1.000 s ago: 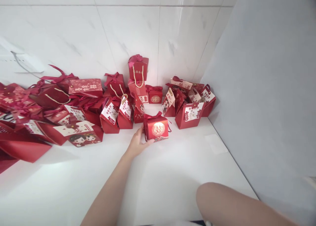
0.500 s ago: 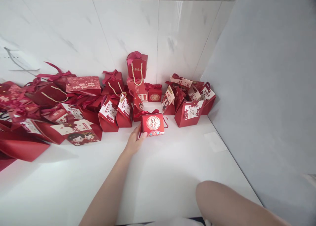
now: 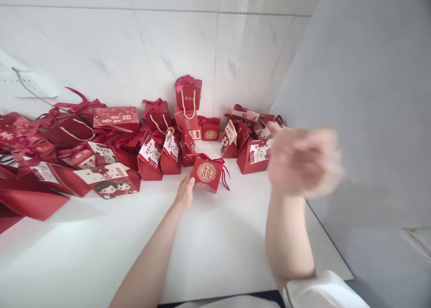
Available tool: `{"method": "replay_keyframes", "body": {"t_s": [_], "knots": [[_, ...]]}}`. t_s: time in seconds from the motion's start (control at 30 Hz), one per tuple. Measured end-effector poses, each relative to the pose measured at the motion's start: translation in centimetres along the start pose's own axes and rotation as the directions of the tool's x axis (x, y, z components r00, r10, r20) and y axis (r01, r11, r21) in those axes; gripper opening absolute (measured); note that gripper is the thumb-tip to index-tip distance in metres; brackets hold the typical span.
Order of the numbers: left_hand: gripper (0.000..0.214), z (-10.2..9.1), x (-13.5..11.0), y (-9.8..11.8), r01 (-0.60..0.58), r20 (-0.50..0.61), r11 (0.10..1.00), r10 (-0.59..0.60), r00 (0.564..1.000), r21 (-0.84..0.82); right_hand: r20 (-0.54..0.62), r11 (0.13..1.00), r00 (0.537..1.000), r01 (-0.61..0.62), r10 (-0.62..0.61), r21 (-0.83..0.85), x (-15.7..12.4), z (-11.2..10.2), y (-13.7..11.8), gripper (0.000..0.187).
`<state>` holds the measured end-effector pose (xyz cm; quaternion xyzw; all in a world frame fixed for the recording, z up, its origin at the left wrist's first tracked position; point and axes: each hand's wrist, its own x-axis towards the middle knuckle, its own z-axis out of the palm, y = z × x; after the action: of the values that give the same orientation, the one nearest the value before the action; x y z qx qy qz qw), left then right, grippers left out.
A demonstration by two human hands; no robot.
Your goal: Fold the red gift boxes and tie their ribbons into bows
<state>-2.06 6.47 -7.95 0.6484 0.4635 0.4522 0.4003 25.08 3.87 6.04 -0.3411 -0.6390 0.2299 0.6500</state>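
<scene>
A small red gift box [image 3: 206,173] with a round gold emblem and dark red ribbon sits slightly tilted over the white table. My left hand [image 3: 185,189] is closed on its left side, the thumb showing at the front face. In the air to the right, my right hand [image 3: 305,162] is smeared by motion, so its fingers cannot be made out. Behind it, partly covered, stands a red gift box with a white label [image 3: 257,155]. Just left of the held box are two upright red boxes, one with a round tag hole [image 3: 171,154].
Many red gift boxes and bags [image 3: 116,118] crowd the left of the white table [image 3: 215,249]. A stack [image 3: 187,94] leans near the tiled wall [image 3: 175,47]. A grey panel [image 3: 370,97] rises along the right edge.
My right hand has come up from the lower right, where only the arm showed. The box in my left hand has turned and tilted slightly, its right ribbon hanging lower.
</scene>
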Motion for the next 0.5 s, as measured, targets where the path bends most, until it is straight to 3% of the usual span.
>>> {"method": "replay_keyframes", "body": {"t_s": [0.07, 0.1, 0.2, 0.27, 0.33, 0.5], "knots": [[0.068, 0.4, -0.2, 0.1, -0.003, -0.034, 1.0, 0.003, 0.999, -0.015, -0.019, 0.993, 0.995, -0.092, 0.093, 0.073, -0.4, 2.4, 1.7, 0.049], [0.068, 0.6, -0.3, 0.2, -0.009, -0.05, 1.0, 0.007, 0.999, -0.023, 0.036, 0.98, 0.985, -0.172, 0.169, 0.098, -1.0, 3.7, 2.9, 0.058], [0.066, 0.9, -0.5, 0.8, -0.068, -0.063, 0.997, 0.065, 0.996, -0.043, 0.146, 0.857, 0.882, -0.471, 0.449, 0.208, -4.5, 6.8, 6.2, 0.078], [0.065, 0.8, -0.6, 1.3, -0.125, -0.033, 0.992, 0.124, 0.992, -0.027, 0.259, 0.787, 0.845, -0.531, 0.467, 0.314, -7.1, 7.8, 7.7, 0.089], [0.064, 0.7, -0.7, 1.6, -0.164, 0.001, 0.986, 0.164, 0.986, 0.019, 0.338, 0.751, 0.836, -0.541, 0.432, 0.378, -8.8, 8.0, 8.4, 0.085], [0.07, 0.4, -0.7, 1.3, -0.133, 0.059, 0.985, 0.127, 0.99, 0.109, 0.28, 0.73, 0.834, -0.552, 0.476, 0.402, -9.4, 8.1, 9.1, 0.069]]}}
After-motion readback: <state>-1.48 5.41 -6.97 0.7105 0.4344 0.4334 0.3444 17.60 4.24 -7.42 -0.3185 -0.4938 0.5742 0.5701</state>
